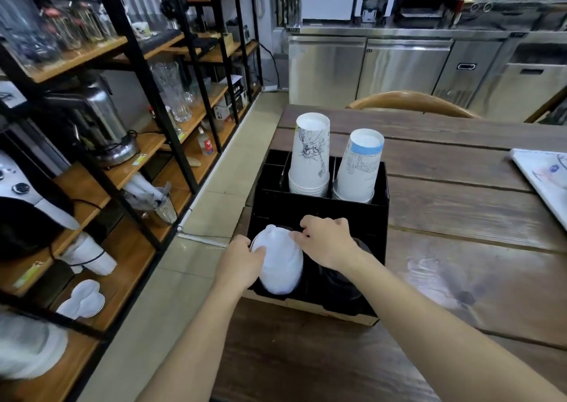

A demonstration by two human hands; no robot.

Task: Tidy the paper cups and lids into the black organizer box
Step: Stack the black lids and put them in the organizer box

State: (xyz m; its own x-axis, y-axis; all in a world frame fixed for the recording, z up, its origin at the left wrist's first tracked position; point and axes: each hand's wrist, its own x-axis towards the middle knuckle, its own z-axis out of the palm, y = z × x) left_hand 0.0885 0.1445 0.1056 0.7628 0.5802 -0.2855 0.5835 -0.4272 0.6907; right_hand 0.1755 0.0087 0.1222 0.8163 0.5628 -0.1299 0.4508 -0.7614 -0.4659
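The black organizer box (359, 214) stands at the left end of the wooden table. Two upside-down stacks of paper cups fill its back slots: a white stack with a line drawing (310, 156) on the left and a blue-banded stack (360, 168) on the right. In the front left slot sits a white stack of lids wrapped in plastic (280, 266). My left hand (242, 263) grips its left side. My right hand (326, 240) pinches the wrap at its upper right. A dark stack of lids (340, 282) lies in the front right slot, partly hidden under my right forearm.
The wooden table (460, 217) runs to the right, with a white printed sheet (546, 174) at its right edge and a wooden chair back (411, 102) behind it. Black metal shelves (129, 64) with glassware, an urn and wrapped cups line the left side. Steel counters stand at the back.
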